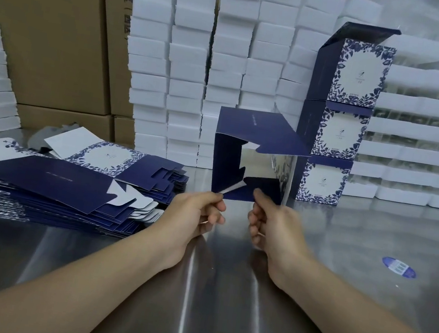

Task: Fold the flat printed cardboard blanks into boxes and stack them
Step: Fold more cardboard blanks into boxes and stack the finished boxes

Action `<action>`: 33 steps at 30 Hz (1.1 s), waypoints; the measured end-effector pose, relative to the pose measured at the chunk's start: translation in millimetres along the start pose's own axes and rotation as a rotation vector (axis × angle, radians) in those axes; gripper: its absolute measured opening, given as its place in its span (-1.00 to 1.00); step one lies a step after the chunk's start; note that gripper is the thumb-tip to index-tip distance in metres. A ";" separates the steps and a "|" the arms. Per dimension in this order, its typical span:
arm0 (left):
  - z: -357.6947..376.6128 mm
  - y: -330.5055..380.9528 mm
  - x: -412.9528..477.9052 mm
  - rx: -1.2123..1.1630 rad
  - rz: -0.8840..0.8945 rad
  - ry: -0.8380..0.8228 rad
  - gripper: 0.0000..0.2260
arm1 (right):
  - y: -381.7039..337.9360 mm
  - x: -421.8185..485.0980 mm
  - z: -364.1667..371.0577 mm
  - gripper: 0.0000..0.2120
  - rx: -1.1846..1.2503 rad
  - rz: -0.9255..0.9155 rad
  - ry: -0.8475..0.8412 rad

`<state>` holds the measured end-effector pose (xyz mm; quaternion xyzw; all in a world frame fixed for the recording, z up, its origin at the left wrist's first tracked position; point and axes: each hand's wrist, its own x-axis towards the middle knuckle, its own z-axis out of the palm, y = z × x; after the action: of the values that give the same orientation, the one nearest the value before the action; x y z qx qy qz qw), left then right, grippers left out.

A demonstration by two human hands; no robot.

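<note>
A half-formed navy and white box (249, 131) is held up above the steel table, its open end facing me with the flaps partly folded. My left hand (197, 214) pinches its lower left flap corner. My right hand (269, 222) grips the lower flap from the right. A fanned pile of flat printed blanks (62, 182) lies at the left. Three finished boxes (338, 127) stand stacked at the right, the top one with its lid flap raised.
White foam blocks (194, 62) are stacked in tall columns behind, with more foam trays (422, 134) at the right and brown cartons (48, 26) at the left. A blue oval sticker (399, 266) lies on the steel table (222, 295).
</note>
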<state>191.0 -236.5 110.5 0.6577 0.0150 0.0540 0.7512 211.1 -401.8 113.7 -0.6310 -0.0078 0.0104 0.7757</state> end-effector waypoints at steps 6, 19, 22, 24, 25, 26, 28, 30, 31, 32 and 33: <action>-0.4 -0.5 -0.6 0.007 -0.004 -0.017 -0.74 | 5.0 7.5 -3.8 -0.68 0.053 -0.006 0.065; 6.0 6.9 -10.1 0.175 0.015 -0.151 -0.72 | 6.2 -8.2 4.9 -0.57 -0.113 -0.132 -0.162; 3.0 5.5 -8.9 0.166 0.028 -0.165 -0.69 | 5.8 -10.6 4.2 -0.62 -0.127 -0.131 -0.199; 3.1 5.6 -9.2 0.138 0.023 -0.157 -0.72 | 6.3 -10.7 5.5 -0.60 -0.124 -0.118 -0.185; 4.9 6.3 -10.6 0.132 0.028 -0.138 -0.76 | 7.1 -9.6 6.5 -0.58 -0.116 -0.123 -0.152; 6.6 5.1 -10.5 0.137 0.039 -0.108 -0.84 | 7.9 -8.0 6.9 -0.56 -0.101 -0.135 -0.102; 9.9 2.3 -10.7 0.110 0.065 -0.014 -0.81 | 9.6 -2.7 4.3 -0.52 -0.090 -0.187 -0.007; 8.3 -0.8 -9.1 0.012 0.112 0.090 -0.46 | 9.6 1.3 -0.8 -0.53 -0.164 -0.275 0.044; 6.9 -1.0 -8.5 -0.033 0.137 0.123 -0.32 | 9.1 2.9 -4.3 -0.56 -0.233 -0.317 0.069; 4.7 -0.6 -8.7 -0.073 0.152 0.130 -0.21 | 8.8 5.2 -8.1 -0.58 -0.315 -0.356 0.096; 3.5 0.2 -8.3 -0.112 0.167 0.130 -0.14 | 9.3 7.6 -11.3 -0.57 -0.403 -0.391 0.122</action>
<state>183.0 -240.7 110.7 0.6089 0.0060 0.1596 0.7770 218.8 -410.9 102.2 -0.7582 -0.0845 -0.1793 0.6211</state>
